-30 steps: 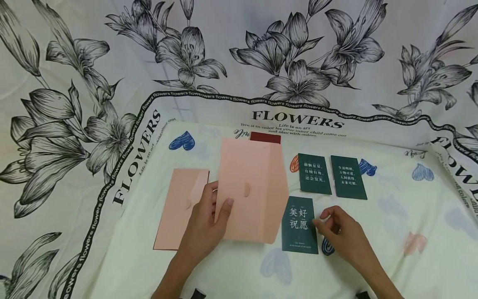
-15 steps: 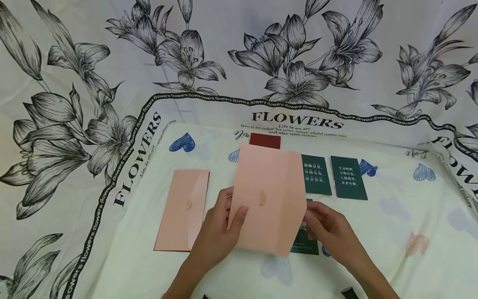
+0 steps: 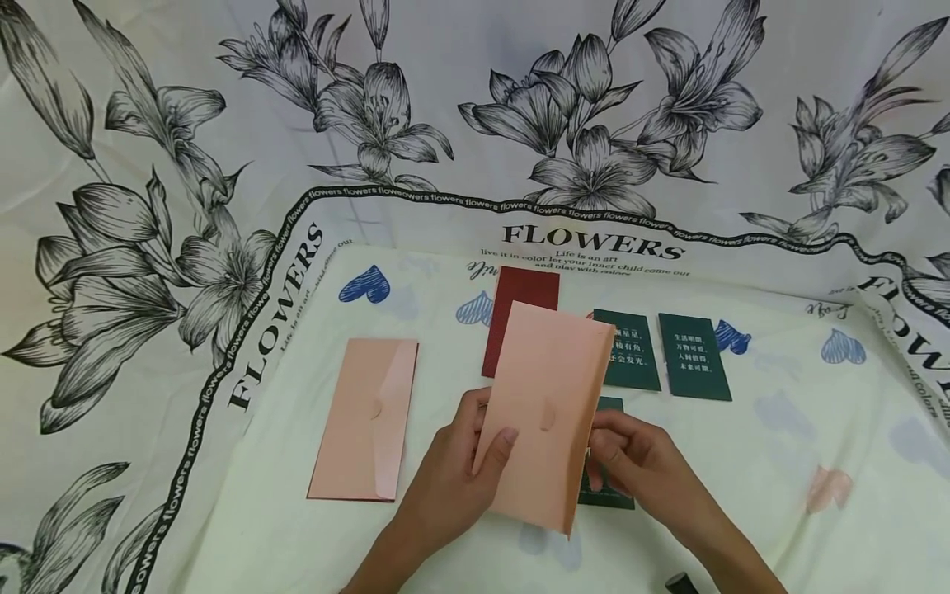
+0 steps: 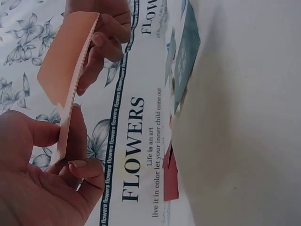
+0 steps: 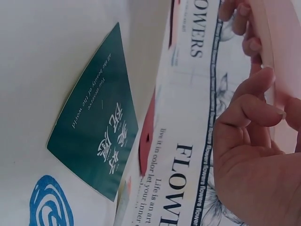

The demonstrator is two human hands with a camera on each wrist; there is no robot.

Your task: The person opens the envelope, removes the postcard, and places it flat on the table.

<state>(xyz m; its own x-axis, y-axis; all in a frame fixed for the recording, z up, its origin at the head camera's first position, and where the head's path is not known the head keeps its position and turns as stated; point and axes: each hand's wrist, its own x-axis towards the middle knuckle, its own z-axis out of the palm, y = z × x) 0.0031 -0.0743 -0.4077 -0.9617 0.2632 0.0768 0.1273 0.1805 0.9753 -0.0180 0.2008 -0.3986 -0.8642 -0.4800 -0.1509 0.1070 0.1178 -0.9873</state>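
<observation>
A pink envelope [image 3: 530, 371], raised above the cloth and slightly tilted, is held by my left hand [image 3: 445, 462] at its left side. The left thumb lies on the front, with the other fingers behind. At the right edge, my right hand [image 3: 646, 462] pinches the flap, which is bent back and seen nearly edge-on. In the left wrist view the right fingers [image 4: 91, 68] curl behind the envelope [image 4: 66, 56]. Partly hidden below is a green card [image 3: 612, 497] with white lettering, seen more fully in the right wrist view as a green card [image 5: 96, 117].
Another pink envelope [image 3: 356, 429] lies flat at the left. Behind the held one is a dark red card-like piece [image 3: 523, 285], partly covered. Two more green cards [image 3: 631, 363] with white text lie to the right, one partly covered. The cloth [image 3: 779, 429] has printed hearts.
My left hand has carried the envelope right and toward me, turning it so the flap side narrows. My right hand has come in to the flap edge. More of the dark red piece shows.
</observation>
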